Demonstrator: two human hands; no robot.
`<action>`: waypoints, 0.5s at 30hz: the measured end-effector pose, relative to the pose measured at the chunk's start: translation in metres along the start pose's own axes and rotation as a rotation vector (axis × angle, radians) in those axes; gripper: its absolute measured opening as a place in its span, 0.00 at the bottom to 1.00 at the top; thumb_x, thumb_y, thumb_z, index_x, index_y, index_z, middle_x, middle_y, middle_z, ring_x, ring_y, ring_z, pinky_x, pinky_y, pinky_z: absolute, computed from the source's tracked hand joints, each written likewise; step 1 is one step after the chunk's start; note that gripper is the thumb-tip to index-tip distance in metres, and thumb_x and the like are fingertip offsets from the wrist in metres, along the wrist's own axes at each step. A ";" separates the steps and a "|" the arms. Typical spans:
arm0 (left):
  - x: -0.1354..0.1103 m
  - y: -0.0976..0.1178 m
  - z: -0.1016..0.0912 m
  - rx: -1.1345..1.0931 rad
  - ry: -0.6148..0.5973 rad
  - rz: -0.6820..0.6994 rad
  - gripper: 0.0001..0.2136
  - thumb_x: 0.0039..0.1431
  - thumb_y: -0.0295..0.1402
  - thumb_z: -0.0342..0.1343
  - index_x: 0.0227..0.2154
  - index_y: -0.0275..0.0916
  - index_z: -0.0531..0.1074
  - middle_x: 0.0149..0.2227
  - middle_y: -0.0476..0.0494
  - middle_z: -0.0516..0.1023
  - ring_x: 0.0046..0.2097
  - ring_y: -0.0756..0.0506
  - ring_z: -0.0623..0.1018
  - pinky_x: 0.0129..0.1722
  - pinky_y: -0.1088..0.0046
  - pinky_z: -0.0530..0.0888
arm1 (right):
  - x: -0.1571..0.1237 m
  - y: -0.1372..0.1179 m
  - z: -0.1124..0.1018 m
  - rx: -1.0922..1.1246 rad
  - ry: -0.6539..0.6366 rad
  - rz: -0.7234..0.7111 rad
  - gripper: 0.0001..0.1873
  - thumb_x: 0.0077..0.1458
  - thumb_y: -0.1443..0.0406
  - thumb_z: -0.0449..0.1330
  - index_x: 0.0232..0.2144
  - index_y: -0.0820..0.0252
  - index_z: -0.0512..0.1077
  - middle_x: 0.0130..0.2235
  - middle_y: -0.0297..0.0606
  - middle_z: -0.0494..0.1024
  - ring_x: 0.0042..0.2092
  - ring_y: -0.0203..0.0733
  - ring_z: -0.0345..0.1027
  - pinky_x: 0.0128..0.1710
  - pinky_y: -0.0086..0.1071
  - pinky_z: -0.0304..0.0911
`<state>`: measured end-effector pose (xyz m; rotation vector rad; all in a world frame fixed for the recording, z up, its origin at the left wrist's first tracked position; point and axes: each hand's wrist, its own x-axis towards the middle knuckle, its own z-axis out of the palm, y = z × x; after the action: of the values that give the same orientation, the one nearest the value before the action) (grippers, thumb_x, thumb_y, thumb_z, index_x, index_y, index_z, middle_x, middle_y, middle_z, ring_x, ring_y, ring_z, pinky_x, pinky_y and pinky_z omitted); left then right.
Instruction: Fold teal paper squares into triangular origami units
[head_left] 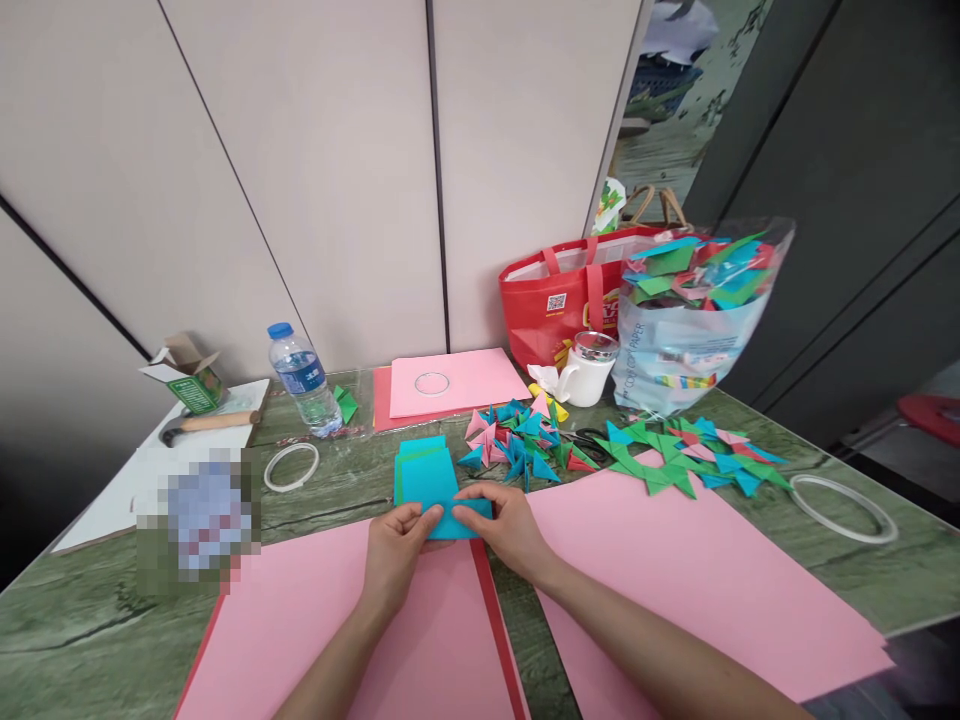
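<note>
- Near the middle of the green wood-patterned table (330,507), we hold a small bright blue paper piece (448,526) over the far edge of a large pink paper sheet with a red border (315,605).
- At its left part, our left hand (397,553) is closed in a pinch, thumb on top; at its right end, our right hand (511,522) grips with the thumb on the near side and the fingers along the far edge.
- If our two thumbs press unevenly, we judge that a crease could run crooked or the paper could twist.
- Just beyond lies a short stack of blue and green paper rectangles (426,474). We cannot tell whether our piece touches it; if it does, a pull could slide the stack askew.
- To the far right of our right hand sits a loose heap of multicoloured folded paper triangles (517,442); a careless knuckle might scatter or flatten some.
- On the near right, our right forearm crosses some broad pink paper sheets (675,565); leaning on them could drag or wrinkle them.
- Farther off, the white mug with a silver lid (589,375) seems safe unless we reach wide.
</note>
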<state>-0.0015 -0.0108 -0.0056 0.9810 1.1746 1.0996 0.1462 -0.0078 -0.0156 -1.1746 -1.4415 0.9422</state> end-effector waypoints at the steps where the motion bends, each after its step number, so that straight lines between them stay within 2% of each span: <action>1: 0.000 0.000 0.000 -0.003 -0.001 0.004 0.10 0.38 0.38 0.62 0.19 0.36 0.72 0.21 0.50 0.76 0.26 0.46 0.75 0.27 0.71 0.74 | 0.000 0.000 0.000 0.002 -0.001 0.000 0.07 0.43 0.63 0.60 0.28 0.60 0.74 0.31 0.37 0.77 0.35 0.43 0.70 0.35 0.33 0.65; 10: 0.001 0.000 -0.001 0.028 -0.029 0.008 0.11 0.39 0.40 0.60 0.22 0.36 0.73 0.24 0.48 0.78 0.30 0.44 0.76 0.28 0.70 0.74 | 0.000 0.000 0.000 0.012 0.007 -0.016 0.09 0.43 0.63 0.60 0.30 0.59 0.75 0.33 0.37 0.77 0.37 0.44 0.69 0.36 0.34 0.64; 15: 0.002 -0.002 -0.003 0.030 -0.054 0.030 0.10 0.42 0.39 0.59 0.23 0.37 0.74 0.25 0.48 0.79 0.29 0.44 0.76 0.30 0.69 0.74 | 0.000 0.001 0.001 0.006 0.020 0.019 0.09 0.42 0.63 0.60 0.29 0.60 0.74 0.31 0.37 0.77 0.33 0.42 0.69 0.31 0.31 0.64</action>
<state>-0.0044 -0.0094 -0.0084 1.0480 1.1385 1.0752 0.1456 -0.0073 -0.0168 -1.1923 -1.4133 0.9444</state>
